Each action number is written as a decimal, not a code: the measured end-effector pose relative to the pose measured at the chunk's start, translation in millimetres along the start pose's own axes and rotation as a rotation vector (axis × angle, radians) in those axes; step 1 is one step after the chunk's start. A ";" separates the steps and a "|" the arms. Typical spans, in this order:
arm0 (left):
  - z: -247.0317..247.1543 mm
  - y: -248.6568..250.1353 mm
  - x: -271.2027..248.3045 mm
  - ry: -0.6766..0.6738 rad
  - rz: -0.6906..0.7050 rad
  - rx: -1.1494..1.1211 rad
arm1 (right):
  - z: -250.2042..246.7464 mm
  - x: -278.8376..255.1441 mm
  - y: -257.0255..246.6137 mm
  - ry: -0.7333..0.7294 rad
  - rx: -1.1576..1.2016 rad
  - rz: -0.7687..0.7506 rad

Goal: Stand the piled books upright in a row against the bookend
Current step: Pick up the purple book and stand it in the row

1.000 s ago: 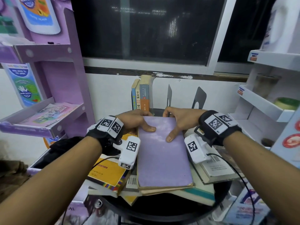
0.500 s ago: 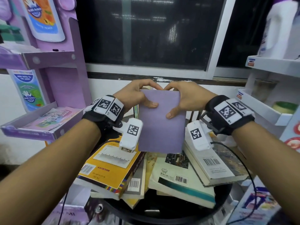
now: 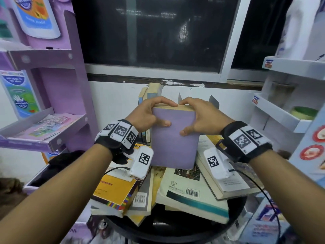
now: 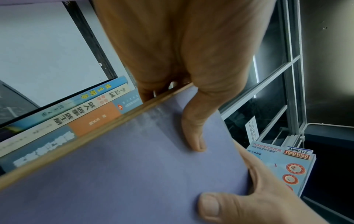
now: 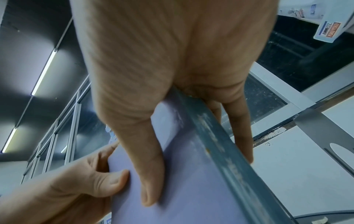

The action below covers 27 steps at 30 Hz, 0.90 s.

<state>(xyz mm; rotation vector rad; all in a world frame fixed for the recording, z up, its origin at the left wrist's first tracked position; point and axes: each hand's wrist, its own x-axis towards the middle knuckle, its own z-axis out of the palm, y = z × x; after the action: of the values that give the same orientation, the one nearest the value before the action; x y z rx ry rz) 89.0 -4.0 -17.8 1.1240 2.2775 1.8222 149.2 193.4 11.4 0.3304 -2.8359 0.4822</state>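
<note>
Both hands hold a purple book (image 3: pixel 173 138) upright above the pile. My left hand (image 3: pixel 149 113) grips its upper left corner, thumb on the cover (image 4: pixel 134 166), fingers behind. My right hand (image 3: pixel 195 117) grips the upper right corner by the teal spine (image 5: pixel 220 136), thumb on the cover. Behind it, a few books (image 3: pixel 149 92) stand upright at the back left, their spines (image 4: pixel 76 115) showing in the left wrist view. Grey metal bookends (image 3: pixel 213 102) peek out behind my right hand. Several books lie piled on the round black table (image 3: pixel 175 231), among them a yellow one (image 3: pixel 116 189) and a white one (image 3: pixel 191 189).
A purple display shelf (image 3: pixel 58 95) with leaflets stands on the left. White shelves (image 3: pixel 284 110) with a green roll stand on the right. A white wall and dark window lie straight behind the table. Boxes sit low on the right.
The purple book was lifted off the pile and tipped upright by both hands. It has since come down a little and moved back toward the standing books.
</note>
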 end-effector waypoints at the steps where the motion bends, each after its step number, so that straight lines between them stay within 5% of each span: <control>1: 0.9 -3.6 -1.0 0.020 -0.001 -0.022 | 0.1 0.2 0.8 0.001 0.003 0.001; 9: 5.0 -28.5 -7.2 0.192 -0.105 -0.057 | -2.0 0.8 6.6 -0.001 0.140 0.031; 27: -13.0 -28.9 4.6 0.157 -0.042 -0.229 | 6.2 -4.2 3.9 0.124 0.372 0.054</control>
<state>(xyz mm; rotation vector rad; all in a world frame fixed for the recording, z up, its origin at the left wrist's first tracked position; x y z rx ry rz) 65.1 -14.3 -36.4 0.9223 2.0770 2.1571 150.9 195.6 3.4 0.2797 -2.6305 1.0083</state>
